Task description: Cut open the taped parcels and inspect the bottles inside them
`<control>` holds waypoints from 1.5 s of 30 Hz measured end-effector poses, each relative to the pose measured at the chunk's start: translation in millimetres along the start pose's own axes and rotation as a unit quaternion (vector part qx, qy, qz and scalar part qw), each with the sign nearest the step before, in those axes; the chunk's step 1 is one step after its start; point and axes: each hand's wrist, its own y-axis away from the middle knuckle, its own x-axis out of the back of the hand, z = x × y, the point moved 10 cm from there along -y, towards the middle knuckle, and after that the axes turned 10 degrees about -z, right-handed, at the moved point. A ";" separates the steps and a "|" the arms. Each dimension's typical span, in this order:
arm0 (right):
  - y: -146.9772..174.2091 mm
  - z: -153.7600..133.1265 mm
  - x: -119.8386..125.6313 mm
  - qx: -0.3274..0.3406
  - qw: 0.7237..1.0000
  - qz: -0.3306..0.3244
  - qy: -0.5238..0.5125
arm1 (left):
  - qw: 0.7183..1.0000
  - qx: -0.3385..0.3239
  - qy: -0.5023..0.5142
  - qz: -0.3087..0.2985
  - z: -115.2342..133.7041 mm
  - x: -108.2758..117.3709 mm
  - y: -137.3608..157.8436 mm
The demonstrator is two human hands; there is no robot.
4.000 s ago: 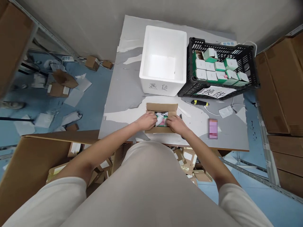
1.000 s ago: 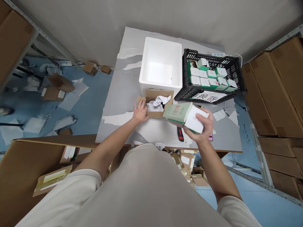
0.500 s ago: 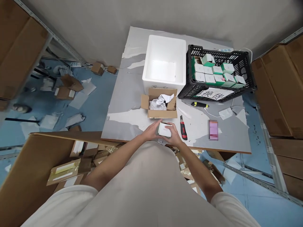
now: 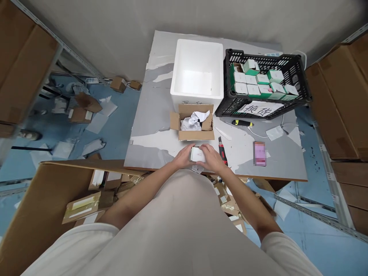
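Close to my body, at the front edge of the table, a small white box [image 4: 197, 154] with handwriting on top is held between both hands. My left hand [image 4: 184, 156] grips its left side, and my right hand [image 4: 211, 158] wraps round its right side. Just beyond it stands an open cardboard box [image 4: 196, 135] with crumpled white paper [image 4: 192, 123] inside. A red and black utility knife [image 4: 222, 151] lies to the right of my right hand. The underside of the white box is hidden.
Behind the cardboard box is a white foam box [image 4: 197, 97]. A black crate [image 4: 222, 103] at the back right holds several green and white boxes. A yellow and black tool [image 4: 242, 123] and a blurred pink object [image 4: 260, 153] lie on the table [image 4: 143, 126]. A big carton [image 4: 46, 203] stands at lower left.
My right hand has shifted its hold to the right side of the white box. The box sits slightly higher and further left in view, and the whole view has shifted a little.
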 end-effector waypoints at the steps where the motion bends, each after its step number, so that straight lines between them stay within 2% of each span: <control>1: -1.8 2.6 -0.3 -0.026 1.000 0.001 -0.009 | 1.000 -0.001 0.001 0.000 0.1 0.1 -0.2; 4: -7.3 6.4 -3.1 -0.077 0.997 -0.007 -0.023 | 1.000 -0.009 0.002 0.003 1.0 0.1 -0.5; 6: -10.4 5.4 -4.9 -0.084 0.996 -0.017 -0.025 | 1.000 -0.007 -0.001 0.008 0.4 -0.1 -0.8; 10: -9.2 0.0 -4.5 -0.064 0.998 -0.002 -0.023 | 1.000 -0.003 -0.005 0.012 -0.5 -1.4 -2.3; 14: -1.2 -2.8 -1.4 -0.045 0.999 0.027 -0.002 | 1.000 -0.023 -0.012 0.007 3.8 -1.3 -4.2; 17: 0.9 -2.0 1.0 -0.038 0.999 0.025 0.011 | 0.999 -0.036 -0.011 0.002 6.0 0.1 -5.0; 22: -2.2 4.8 -2.3 -0.050 0.998 -0.004 -0.034 | 0.999 -0.042 -0.002 0.000 5.6 -1.8 -5.0; 26: -0.5 3.2 -5.8 -0.053 0.997 0.013 -0.054 | 0.999 -0.036 0.002 0.009 3.7 -3.0 -4.4; 30: 3.2 1.7 -5.7 -0.052 0.997 0.033 -0.035 | 0.999 -0.044 0.002 0.003 4.7 -2.3 -5.3; 35: 1.8 5.6 -0.1 -0.058 0.998 0.018 0.021 | 0.998 -0.066 0.012 -0.003 7.3 -0.5 -6.2; 40: 1.0 -3.0 -5.1 -0.009 0.999 -0.007 0.053 | 0.998 -0.057 0.013 0.001 2.7 -1.3 -7.5; 45: 8.8 -1.1 -8.4 -0.019 0.999 0.029 0.042 | 0.999 -0.050 0.004 0.000 1.9 -5.6 -8.3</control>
